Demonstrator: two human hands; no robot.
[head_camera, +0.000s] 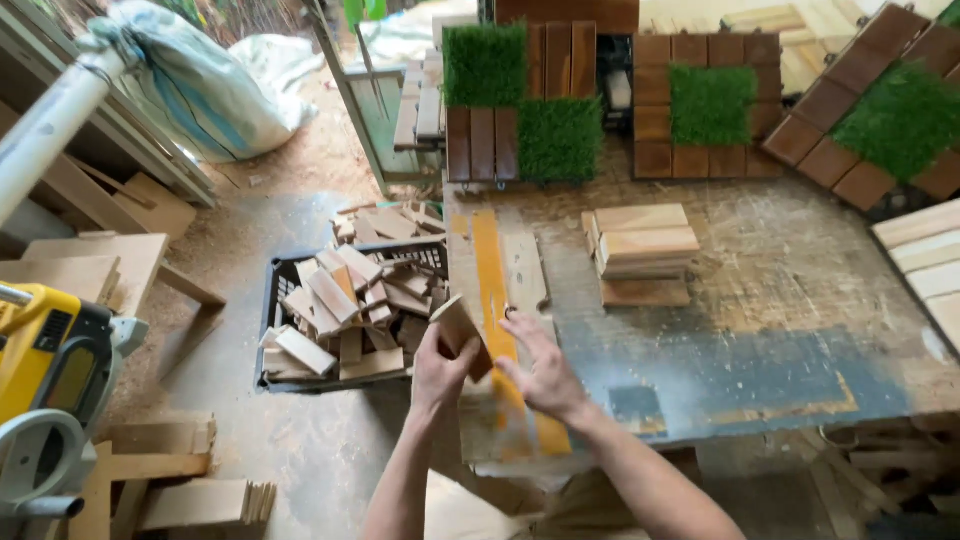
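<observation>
Wooden offcut slat (460, 330) sits in the left hand (440, 372), its grip closed around it over the tabletop's (780, 300) left edge; the right hand (540, 372) hovers open beside. Several slats (643, 255) are stacked mid-tabletop; the black crate (275, 300) remains heaped.

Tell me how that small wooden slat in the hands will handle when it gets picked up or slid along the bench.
The wooden slat looks stiff: it keeps a flat shape though the left hand grips only one end. It is probably light, being thin and small. Flat-faced, it should slide on the workbench rather than roll. The right hand is open beside it.
</observation>
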